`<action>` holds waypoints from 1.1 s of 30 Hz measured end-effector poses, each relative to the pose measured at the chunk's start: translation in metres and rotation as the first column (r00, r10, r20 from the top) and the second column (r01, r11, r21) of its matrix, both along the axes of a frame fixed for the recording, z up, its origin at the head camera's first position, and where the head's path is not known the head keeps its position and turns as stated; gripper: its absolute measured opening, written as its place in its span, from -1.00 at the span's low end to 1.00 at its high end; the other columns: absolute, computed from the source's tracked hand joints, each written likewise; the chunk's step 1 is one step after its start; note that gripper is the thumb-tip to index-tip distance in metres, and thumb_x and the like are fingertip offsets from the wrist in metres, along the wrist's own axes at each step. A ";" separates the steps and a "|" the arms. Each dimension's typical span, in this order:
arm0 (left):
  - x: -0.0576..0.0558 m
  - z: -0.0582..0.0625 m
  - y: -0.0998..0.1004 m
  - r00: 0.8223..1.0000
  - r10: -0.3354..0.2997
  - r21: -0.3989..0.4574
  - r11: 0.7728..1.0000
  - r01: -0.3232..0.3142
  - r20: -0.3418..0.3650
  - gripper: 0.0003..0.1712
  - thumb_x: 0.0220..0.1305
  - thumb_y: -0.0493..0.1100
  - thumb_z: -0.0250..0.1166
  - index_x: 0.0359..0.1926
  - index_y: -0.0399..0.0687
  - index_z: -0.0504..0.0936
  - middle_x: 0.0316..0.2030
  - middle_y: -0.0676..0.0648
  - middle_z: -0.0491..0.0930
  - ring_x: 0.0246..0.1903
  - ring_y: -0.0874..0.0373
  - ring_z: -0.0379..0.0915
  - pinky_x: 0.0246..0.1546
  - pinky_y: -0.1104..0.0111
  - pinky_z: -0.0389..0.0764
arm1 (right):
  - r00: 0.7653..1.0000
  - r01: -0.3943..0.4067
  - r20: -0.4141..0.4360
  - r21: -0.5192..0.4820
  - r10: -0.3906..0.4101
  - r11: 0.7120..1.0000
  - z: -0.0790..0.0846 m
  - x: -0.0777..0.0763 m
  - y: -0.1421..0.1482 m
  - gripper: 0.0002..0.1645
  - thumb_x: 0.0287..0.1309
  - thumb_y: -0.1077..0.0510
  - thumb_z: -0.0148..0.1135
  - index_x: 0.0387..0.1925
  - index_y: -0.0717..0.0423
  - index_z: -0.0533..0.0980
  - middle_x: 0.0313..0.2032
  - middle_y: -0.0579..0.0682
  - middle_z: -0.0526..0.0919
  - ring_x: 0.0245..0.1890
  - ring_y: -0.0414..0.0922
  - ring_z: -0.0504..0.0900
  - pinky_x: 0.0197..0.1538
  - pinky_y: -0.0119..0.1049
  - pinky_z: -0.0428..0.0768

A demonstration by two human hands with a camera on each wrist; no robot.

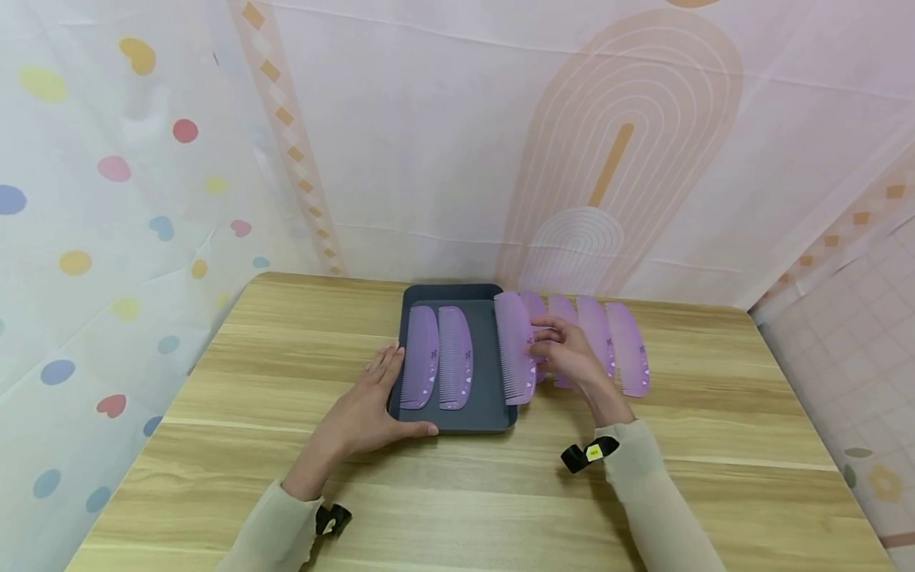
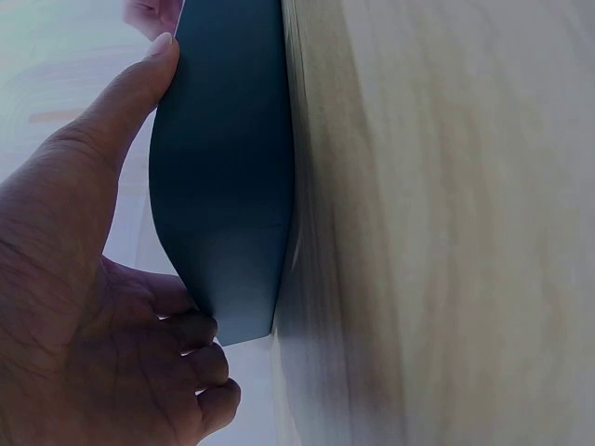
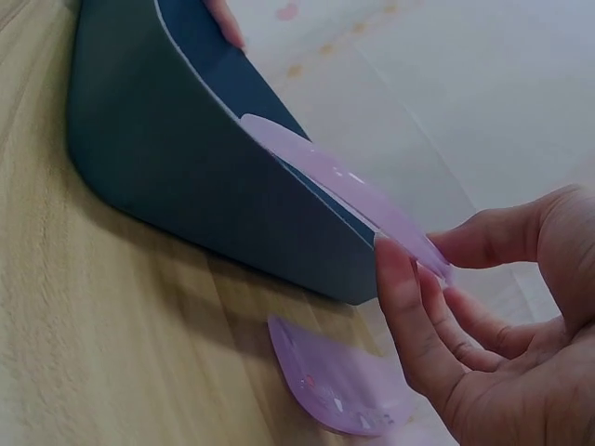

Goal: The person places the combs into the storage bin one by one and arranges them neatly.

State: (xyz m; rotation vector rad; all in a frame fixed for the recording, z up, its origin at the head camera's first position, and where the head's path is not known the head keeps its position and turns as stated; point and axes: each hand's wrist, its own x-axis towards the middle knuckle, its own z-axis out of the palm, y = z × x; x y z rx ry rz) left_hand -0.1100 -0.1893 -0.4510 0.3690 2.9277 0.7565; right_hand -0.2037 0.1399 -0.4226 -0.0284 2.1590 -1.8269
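Note:
My left hand holds the near left corner of a dark grey tray, its thumb on the front rim and its fingers at the left side. Inside the tray, two purple combs lie side by side, teeth to the left. My right hand pinches another purple comb between thumb and fingers. This comb is tilted above the tray's right rim. On the table to the right lie several more purple combs, partly hidden by my right hand.
A wooden table bears the tray and the loose combs. Patterned cloth hangs behind the table and along both sides. Each wrist carries a black strap-on device.

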 end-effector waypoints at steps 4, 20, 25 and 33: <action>0.000 0.000 0.000 1.000 0.000 0.000 1.000 0.000 0.000 0.65 -0.20 0.75 0.32 0.64 -0.18 -0.09 0.66 -0.19 -0.18 0.65 -0.15 -0.25 0.57 -0.11 0.11 | 1.000 0.008 0.011 0.003 -0.009 1.000 -0.002 -0.001 -0.004 -0.32 0.22 0.38 0.26 0.38 0.24 0.35 -0.08 0.06 0.56 -0.33 -0.19 0.66 -0.23 -0.29 0.72; -0.001 0.002 0.000 1.000 -0.001 0.001 1.000 0.001 0.006 0.65 -0.20 0.74 0.33 0.64 -0.19 -0.10 0.66 -0.20 -0.17 0.65 -0.16 -0.25 0.57 -0.12 0.11 | 1.000 0.019 0.012 -0.040 -0.018 0.999 -0.005 0.000 -0.014 -0.34 0.27 0.41 0.26 0.38 0.32 0.33 0.06 0.28 0.62 -0.16 -0.07 0.77 -0.03 -0.21 0.78; 0.000 0.001 0.000 1.000 -0.001 0.000 1.000 0.001 0.004 0.65 -0.19 0.74 0.33 0.64 -0.19 -0.11 0.66 -0.20 -0.18 0.65 -0.16 -0.25 0.57 -0.11 0.10 | 0.999 -0.005 -0.043 -0.006 0.004 1.000 -0.004 0.000 -0.010 -0.35 0.26 0.39 0.24 0.37 0.35 0.33 0.13 0.35 0.59 -0.04 -0.01 0.74 0.00 -0.26 0.75; 0.000 0.001 0.000 1.000 -0.003 -0.003 1.000 0.003 -0.002 0.65 -0.18 0.73 0.33 0.64 -0.20 -0.10 0.66 -0.21 -0.18 0.65 -0.16 -0.25 0.57 -0.10 0.11 | 0.984 -0.005 -0.175 0.104 0.023 0.995 -0.005 0.000 0.000 -0.35 0.25 0.33 0.28 0.35 0.33 0.36 0.19 0.35 0.58 -0.01 -0.06 0.67 -0.05 -0.42 0.64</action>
